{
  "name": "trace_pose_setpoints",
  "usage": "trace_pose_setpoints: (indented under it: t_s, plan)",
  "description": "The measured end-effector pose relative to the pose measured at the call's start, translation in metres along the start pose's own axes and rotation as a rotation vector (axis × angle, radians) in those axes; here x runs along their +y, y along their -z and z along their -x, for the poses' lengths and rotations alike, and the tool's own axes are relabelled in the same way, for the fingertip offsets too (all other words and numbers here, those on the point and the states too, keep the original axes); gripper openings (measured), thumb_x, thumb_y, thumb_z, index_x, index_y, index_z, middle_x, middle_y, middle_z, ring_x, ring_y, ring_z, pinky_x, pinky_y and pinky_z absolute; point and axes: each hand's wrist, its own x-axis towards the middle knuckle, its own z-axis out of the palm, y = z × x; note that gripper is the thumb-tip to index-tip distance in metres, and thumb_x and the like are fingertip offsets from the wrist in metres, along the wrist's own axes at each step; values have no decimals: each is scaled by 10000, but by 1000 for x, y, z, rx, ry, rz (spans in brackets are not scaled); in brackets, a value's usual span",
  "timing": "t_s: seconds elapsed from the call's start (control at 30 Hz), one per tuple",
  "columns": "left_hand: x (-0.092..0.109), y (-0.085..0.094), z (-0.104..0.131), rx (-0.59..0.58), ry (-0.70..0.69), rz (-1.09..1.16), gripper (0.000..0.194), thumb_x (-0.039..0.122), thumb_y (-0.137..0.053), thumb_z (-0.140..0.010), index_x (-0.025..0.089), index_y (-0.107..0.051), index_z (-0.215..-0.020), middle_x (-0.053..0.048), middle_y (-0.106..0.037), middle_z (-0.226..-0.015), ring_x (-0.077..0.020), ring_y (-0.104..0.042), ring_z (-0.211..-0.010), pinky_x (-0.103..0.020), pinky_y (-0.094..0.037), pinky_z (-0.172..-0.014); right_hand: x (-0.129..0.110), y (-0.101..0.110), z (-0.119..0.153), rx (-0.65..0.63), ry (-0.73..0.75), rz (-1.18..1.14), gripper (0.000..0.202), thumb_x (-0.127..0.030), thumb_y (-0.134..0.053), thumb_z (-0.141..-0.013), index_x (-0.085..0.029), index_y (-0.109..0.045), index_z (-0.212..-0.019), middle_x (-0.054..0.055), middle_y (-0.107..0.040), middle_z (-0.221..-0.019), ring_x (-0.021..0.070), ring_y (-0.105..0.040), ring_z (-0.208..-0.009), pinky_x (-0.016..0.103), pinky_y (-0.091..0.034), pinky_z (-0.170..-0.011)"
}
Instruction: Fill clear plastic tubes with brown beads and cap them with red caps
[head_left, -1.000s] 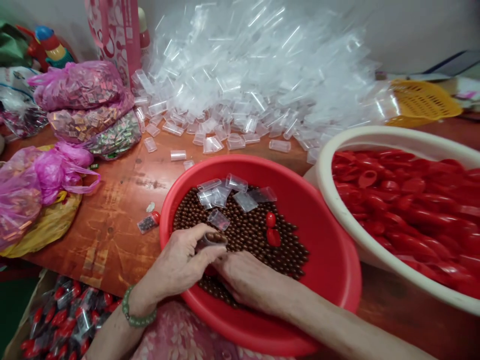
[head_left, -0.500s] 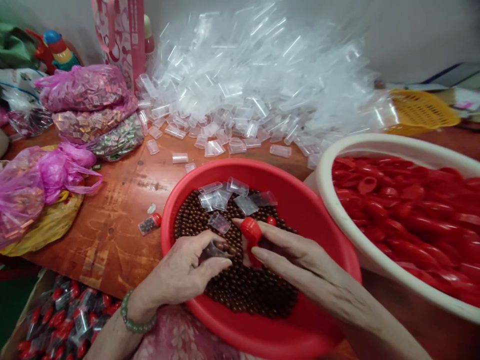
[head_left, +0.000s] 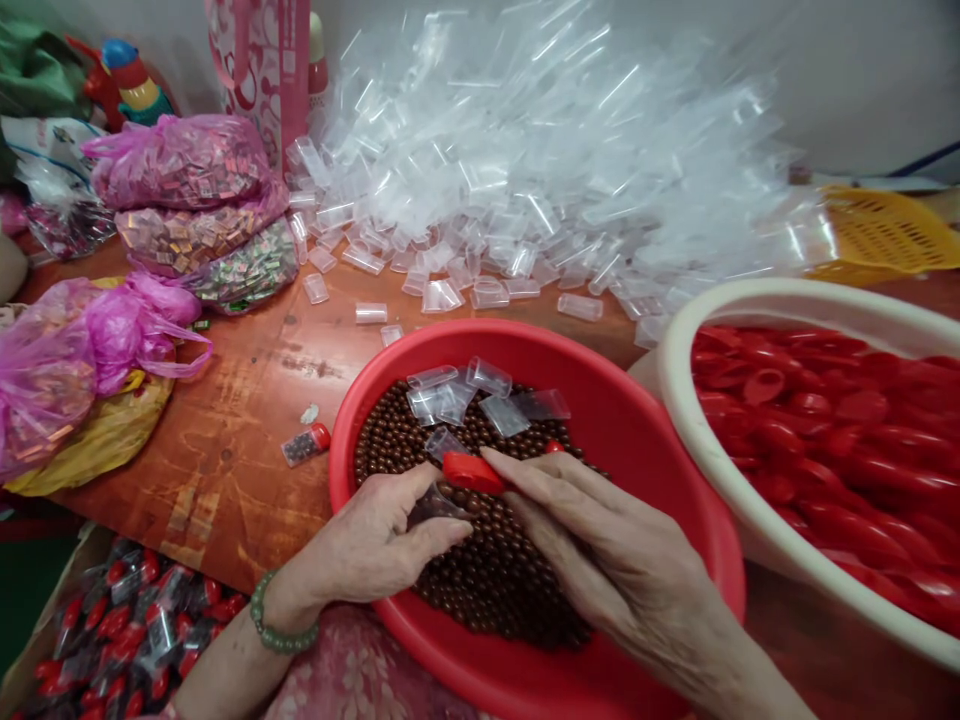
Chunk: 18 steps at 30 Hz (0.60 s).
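Over the red basin (head_left: 724, 545), my left hand (head_left: 367, 540) pinches a small clear plastic case (head_left: 433, 505) between thumb and fingers. The case looks dark inside, and my fingers partly cover it. Just to its right, my right hand (head_left: 615, 540) grips a red plastic cap (head_left: 472, 472), which is tilted toward the case's upper end; whether they touch I cannot tell. Small round brown balls (head_left: 495, 590) cover the basin's bottom below both hands. Several clear cases (head_left: 504, 415) lie on the balls toward the back, and a red piece (head_left: 555, 446) shows behind my right hand.
A cream tub (head_left: 679, 370) of red caps (head_left: 847, 440) stands at right. Behind is a heap of clear cases (head_left: 525, 170), beside a yellow basket (head_left: 889, 230). Filled bags (head_left: 187, 165) sit at left. A capped case (head_left: 304, 447) lies near the basin; a box below holds several capped cases (head_left: 142, 630).
My right hand has turned and brought the red cap left, closer to the clear case. My left hand still holds the case in nearly the same place. The view has shifted slightly.
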Motion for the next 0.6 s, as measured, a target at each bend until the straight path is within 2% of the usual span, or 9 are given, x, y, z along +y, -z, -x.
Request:
trace_pose_setpoints:
  t_s: [0.07, 0.13, 0.23, 0.3, 0.37, 0.43, 0.5, 0.57, 0.6]
  plan:
    - [-1, 0, -1, 1, -3, 8, 159, 255, -527, -890, 156, -590, -998, 23, -536, -746, -104, -441, -665, -225, -361, -623, 1, 2, 1, 2, -140, -101, 372, -187, -522, -914, -330, -629, -1240, 39, -672, -952, 131, -631, -815, 224, -519, -722]
    - [-2, -1, -1, 8, -13, 14, 152, 248, -524, -892, 155, -597, -988, 15, -553, -766, -107, -452, -681, -225, -363, -633, 3, 3, 2, -63, -348, -288, 297, -282, -576, -900, -327, -674, -1176, 24, -670, -848, 118, -606, -712, 211, -501, -628]
    - [-1, -1, -2, 18, -35, -2, 138, 235, -518, -894, 156, -606, -964, 7, -573, -796, -107, -462, -699, -225, -365, -650, 9, 3, 1, -200, -608, -595, 333, -401, -639, -851, -259, -696, -1146, -10, -569, -630, 68, -458, -493, 172, -358, -431]
    - [0, -1, -2, 28, -52, -22, 126, 233, -514, -894, 156, -605, -935, 15, -560, -777, -101, -451, -682, -222, -362, -645, 12, 2, 0, -231, -676, -681, 389, -439, -661, -819, -217, -701, -1136, -27, -510, -567, 50, -378, -444, 165, -276, -391]
    - [2, -2, -2, 43, -68, -49, 111, 231, -523, -887, 155, -603, -892, 27, -530, -732, -98, -435, -656, -218, -355, -627, 13, 1, -1, -232, -690, -643, 400, -451, -652, -815, -198, -710, -1120, -33, -493, -518, 49, -357, -417, 163, -252, -374]
    - [2, -2, -2, 61, -77, -80, 87, 213, -537, -872, 156, -603, -864, 29, -518, -714, -101, -435, -650, -219, -353, -621, 10, 0, -3, -206, -649, -526, 369, -441, -626, -825, -197, -728, -1082, 6, -594, -561, 84, -472, -454, 179, -345, -394]
    - [1, -3, -1, 72, -81, -103, 77, 177, -536, -860, 159, -610, -860, 22, -535, -729, -106, -450, -663, -221, -360, -635, 6, 0, -5, -163, -550, -382, 319, -407, -606, -830, -205, -747, -1032, 64, -722, -762, 153, -633, -626, 244, -503, -531]
    - [1, -3, -2, 76, -84, -115, 96, 154, -524, -858, 162, -618, -879, 12, -562, -767, -112, -470, -693, -225, -372, -662, 2, 0, -7, -132, -440, -258, 275, -360, -580, -840, -216, -755, -996, 74, -752, -920, 194, -691, -785, 303, -559, -696]
    - [0, -3, -2, 75, -84, -121, 98, 159, -524, -860, 162, -620, -882, 11, -565, -767, -112, -471, -694, -226, -375, -664, 1, -1, -8, -118, -391, -198, 266, -335, -564, -846, -218, -753, -992, 68, -754, -928, 194, -698, -794, 311, -563, -728]
